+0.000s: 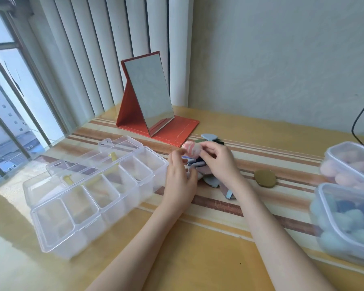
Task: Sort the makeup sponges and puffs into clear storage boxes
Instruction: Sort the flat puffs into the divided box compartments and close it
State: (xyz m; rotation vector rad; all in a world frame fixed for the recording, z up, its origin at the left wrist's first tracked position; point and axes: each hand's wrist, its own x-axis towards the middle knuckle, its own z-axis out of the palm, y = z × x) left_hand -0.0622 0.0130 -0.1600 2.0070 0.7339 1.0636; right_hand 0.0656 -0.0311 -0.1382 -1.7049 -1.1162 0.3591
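— Head view first: what are the hands doing?

— The right hand (215,158) pinches a round pink marbled puff (191,149) between thumb and fingers, lifted just above the tabletop (198,259). The left hand (180,179) is beside it, fingers relaxed and straight, tips close to the puff; whether they touch it I cannot tell.

— Where is the rest of the makeup?

— A pile of flat puffs (206,175) in blue, grey, mauve and dark tones lies under and behind both hands, near the middle of the tabletop. A blue teardrop puff (209,136) sits at the far side of that pile. A round olive puff (265,178) lies alone, just toward the right of the right wrist.

— And the boxes?

— A clear divided box (88,198) stands toward the left edge, its lid (105,156) open and lying back behind it; the compartments look mostly bare, though blur hides detail. At the right edge are two clear tubs: the far tub (353,162) holds pinkish sponges, the near tub (345,223) holds blue and dark ones.

— Anything else?

— A red folding mirror (149,97) stands toward the far edge, by the blinds (93,49).
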